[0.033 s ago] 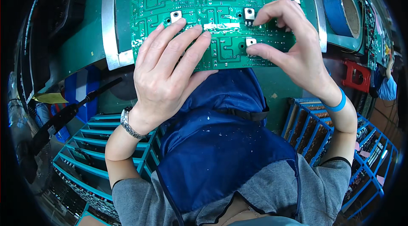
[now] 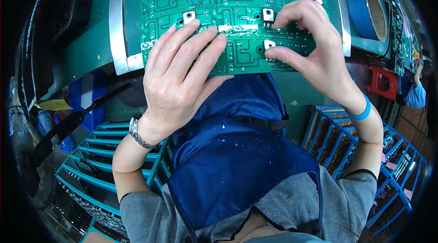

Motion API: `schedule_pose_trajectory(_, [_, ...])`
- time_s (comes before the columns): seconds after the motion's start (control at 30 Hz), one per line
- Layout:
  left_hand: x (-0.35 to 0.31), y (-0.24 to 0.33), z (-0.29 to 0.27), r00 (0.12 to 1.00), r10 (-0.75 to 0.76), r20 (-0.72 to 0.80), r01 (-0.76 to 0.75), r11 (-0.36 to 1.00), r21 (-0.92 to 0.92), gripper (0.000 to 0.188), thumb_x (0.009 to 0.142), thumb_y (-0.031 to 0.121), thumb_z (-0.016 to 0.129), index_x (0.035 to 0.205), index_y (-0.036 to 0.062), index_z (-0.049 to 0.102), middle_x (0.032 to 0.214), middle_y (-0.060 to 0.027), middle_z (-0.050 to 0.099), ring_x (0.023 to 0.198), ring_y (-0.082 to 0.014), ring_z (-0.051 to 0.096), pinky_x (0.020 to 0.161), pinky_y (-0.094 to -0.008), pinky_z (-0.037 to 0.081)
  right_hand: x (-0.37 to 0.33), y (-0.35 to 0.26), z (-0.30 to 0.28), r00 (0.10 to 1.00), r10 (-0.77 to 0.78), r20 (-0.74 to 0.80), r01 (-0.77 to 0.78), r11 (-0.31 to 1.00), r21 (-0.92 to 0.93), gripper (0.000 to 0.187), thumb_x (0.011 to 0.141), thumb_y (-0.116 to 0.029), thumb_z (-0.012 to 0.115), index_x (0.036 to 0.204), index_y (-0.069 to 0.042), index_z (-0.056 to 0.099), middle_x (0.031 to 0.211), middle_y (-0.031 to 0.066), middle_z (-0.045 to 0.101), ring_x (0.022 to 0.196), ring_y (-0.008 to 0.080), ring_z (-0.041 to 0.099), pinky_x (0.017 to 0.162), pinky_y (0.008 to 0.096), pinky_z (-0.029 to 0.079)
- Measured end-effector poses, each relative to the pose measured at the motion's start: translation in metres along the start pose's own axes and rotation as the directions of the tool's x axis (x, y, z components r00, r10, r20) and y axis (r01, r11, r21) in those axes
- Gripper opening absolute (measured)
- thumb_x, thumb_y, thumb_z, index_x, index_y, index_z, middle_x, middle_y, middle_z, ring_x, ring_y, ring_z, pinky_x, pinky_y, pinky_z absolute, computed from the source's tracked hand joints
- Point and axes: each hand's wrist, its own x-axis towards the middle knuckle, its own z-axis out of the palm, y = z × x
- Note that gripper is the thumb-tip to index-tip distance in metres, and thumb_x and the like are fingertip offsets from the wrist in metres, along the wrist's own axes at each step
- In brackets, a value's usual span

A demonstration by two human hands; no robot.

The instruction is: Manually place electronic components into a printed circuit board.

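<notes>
Green rectangular printed circuit board [image 2: 232, 3]: lying between two flat silver metal rails [image 2: 117, 19], its near edge toward you, just beyond your dark-blue cloth apron [image 2: 237, 170].

Change against the preceding frame: very slight. Your right hand [image 2: 315, 37] shows at most a tiny shift of its thumb and index fingertip; your left hand [image 2: 178, 78] and the board match their earlier positions. Judgement: the work stands at practically the same point, with the board steadied on your left and attention on the components on your right.

Left hand: fingers spread and laid over the board, thumb along its near edge. One fingertip meets the lower part of a black-and-silver flat component with a round hole [image 2: 188, 16]. Whether you press down cannot be told.

Right hand: thumb and index finger curved well apart. Thumb tip overlaps the lower part of the black-and-silver component nearest the edge [image 2: 269, 44]; index fingertip is just beside the next black-and-silver component above it [image 2: 268, 15]. No grip on either is evident; actual contact is unclear. Remaining fingertips: partly hidden.
</notes>
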Motion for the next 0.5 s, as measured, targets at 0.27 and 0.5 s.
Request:
schedule_pose_trajectory(0.27, [0.002, 0.001, -0.004, 1.000, -0.006, 0.015, 0.007, 1.000, -0.012, 0.059, 0.064, 0.022, 0.086, 0.118, 0.0078, 0.068, 0.120, -0.0089, 0.066, 0.117, -0.0315, 0.059, 0.101, -0.0483, 0.045, 0.041, 0.006, -0.027, 0.993, -0.096, 0.061, 0.100, 0.993, -0.065, 0.031, 0.074, -0.015, 0.081, 0.095, -0.002, 0.062, 0.092, 0.0032, 0.063, 0.084, 0.0167, 0.054, 0.074, 0.0316, 0.043])
schedule_pose_trajectory(0.5, [0.000, 0.002, -0.005, 1.000, -0.010, 0.027, 0.010, 1.000, -0.020, 0.059, 0.064, 0.023, 0.086, 0.118, 0.0070, 0.068, 0.121, -0.0090, 0.064, 0.118, -0.0319, 0.057, 0.101, -0.0470, 0.045, 0.145, 0.058, -0.003, 0.995, -0.091, 0.034, 0.096, 0.976, -0.196, 0.021, 0.077, -0.014, 0.075, 0.090, 0.001, 0.068, 0.079, 0.0172, 0.068, 0.073, 0.0324, 0.067, 0.067, 0.0387, 0.053])
